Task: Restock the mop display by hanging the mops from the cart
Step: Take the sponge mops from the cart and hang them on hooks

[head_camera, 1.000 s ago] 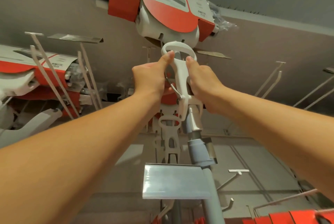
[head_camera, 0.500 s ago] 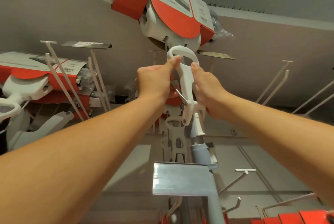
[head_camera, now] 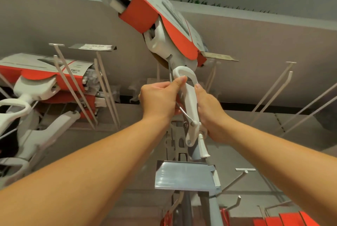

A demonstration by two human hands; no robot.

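Just below the red-sleeved mop head [head_camera: 164, 25], the white mop handle [head_camera: 190, 101] was gripped from both sides, left hand [head_camera: 158, 98] curled with thumb on its loop, right hand [head_camera: 209, 109] clasping its side.

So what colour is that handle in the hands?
The handle is white, seen best in the head view.

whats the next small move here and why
Probably shift the mop handle so its loop slips onto the thin rod beside it: left hand and right hand both grip the handle, and the loop seems not threaded yet.
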